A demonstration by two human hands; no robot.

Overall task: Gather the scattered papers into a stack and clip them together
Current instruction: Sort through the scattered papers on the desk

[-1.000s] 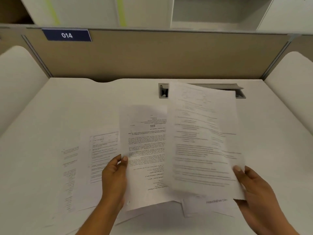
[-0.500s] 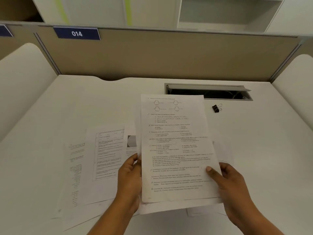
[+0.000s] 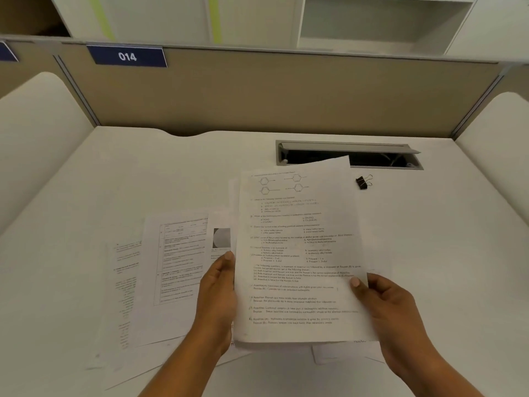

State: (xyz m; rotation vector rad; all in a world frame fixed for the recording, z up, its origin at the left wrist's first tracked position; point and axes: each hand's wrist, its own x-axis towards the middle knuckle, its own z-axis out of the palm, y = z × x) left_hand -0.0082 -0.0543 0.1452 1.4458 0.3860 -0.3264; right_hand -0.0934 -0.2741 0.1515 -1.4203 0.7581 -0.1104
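Note:
I hold a small stack of printed papers (image 3: 297, 253) above the white desk (image 3: 443, 253), its top sheet showing chemistry diagrams and text. My left hand (image 3: 219, 296) grips the stack's left edge and my right hand (image 3: 383, 302) grips its right edge. To the left, several more printed sheets (image 3: 177, 259) lie overlapping on the desk. Another sheet (image 3: 343, 353) peeks out on the desk under the stack. A black binder clip (image 3: 363, 182) lies on the desk to the right of the stack's top edge, apart from both hands.
An open grey cable hatch (image 3: 349, 154) is set into the desk behind the papers. A tan partition wall (image 3: 272, 96) with a blue "014" label (image 3: 127, 56) closes the back. White rounded side panels (image 3: 37, 133) flank the desk.
The sheet in my right hand came to lie on the one in my left, making one stack held by both hands. The view shifted, and the binder clip came into sight.

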